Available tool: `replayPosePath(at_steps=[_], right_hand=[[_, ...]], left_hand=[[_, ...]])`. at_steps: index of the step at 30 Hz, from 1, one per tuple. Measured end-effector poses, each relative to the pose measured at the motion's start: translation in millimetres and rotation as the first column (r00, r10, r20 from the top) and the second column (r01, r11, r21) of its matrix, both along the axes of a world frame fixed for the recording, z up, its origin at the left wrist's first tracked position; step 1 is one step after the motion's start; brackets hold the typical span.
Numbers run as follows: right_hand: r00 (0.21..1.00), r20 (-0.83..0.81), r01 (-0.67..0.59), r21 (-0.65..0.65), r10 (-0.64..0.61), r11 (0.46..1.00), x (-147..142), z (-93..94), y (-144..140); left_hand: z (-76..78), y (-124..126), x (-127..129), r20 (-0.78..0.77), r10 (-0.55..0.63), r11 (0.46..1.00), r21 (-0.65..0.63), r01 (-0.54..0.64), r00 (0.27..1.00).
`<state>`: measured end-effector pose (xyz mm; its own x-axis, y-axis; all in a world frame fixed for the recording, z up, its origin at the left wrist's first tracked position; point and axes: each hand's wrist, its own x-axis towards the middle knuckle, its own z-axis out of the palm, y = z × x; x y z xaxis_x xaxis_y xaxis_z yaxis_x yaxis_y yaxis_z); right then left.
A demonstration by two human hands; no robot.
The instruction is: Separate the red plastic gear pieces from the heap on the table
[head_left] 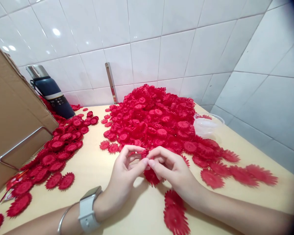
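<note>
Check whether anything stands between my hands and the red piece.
Nothing visible does: the left hand and right hand hold the red piece at their fingertips, and the pile lies beyond them.

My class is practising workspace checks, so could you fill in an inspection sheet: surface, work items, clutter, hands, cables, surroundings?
Surface: pale yellow table, partly covered by red flowers.
Work items: a large heap toward the back, with looser flowers on both sides.
Clutter: dark blue bottle and cardboard at left; clear bowl right of the heap.
Hands: left hand and right hand meet, fingertips pinched at flower material; exact count hidden.
Cables: nothing seen.
Surroundings: white tiled wall, metal strip against it.
</note>
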<state>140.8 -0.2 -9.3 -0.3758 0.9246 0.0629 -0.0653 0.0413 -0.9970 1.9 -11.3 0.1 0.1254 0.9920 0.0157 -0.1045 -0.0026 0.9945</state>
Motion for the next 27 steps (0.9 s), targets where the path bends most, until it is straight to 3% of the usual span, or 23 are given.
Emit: replayPosePath(at_steps=[20,27], right_hand=[[0.998,-0.047,0.049,-0.065,-0.052,0.997,0.5,-1.2,0.4],[0.996,-0.037,0.082,0.058,-0.08,0.995,1.0,0.8,-0.6]], left_hand=[[-2.5,-1.7,-0.5,-0.105,-0.021,0.99,0.137,0.035,0.994],[0.6,-0.8,-1.7,-0.09,0.067,0.989,0.141,-0.054,0.994]])
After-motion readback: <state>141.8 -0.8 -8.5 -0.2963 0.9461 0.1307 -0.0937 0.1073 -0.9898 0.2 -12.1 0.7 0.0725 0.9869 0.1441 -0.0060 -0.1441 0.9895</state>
